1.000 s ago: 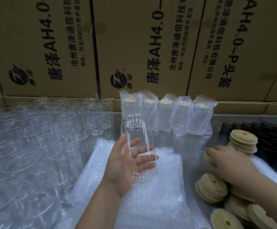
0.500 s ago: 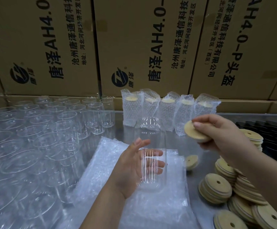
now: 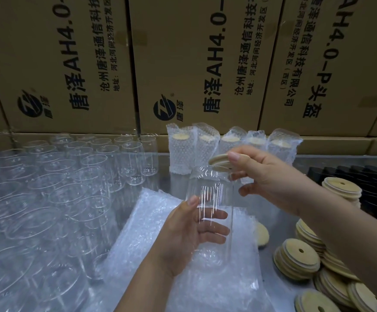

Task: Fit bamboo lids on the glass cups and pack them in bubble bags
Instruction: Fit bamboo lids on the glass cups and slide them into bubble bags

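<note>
All I get of the person on my feed is two bare hands and the forearms behind them. The left hand [image 3: 189,239] has slim fingers, and the left thumbnail [image 3: 193,201] is cut short and rounded. The left forearm [image 3: 138,289] is uncovered right down to the frame edge at 6 o'clock. The right hand [image 3: 270,181] looks smooth across the knuckles, and the right thumbnail [image 3: 233,156] is trimmed short with a pale, natural sheen. The right forearm [image 3: 352,239] is likewise bare as far as the edge at 4 o'clock.
</note>
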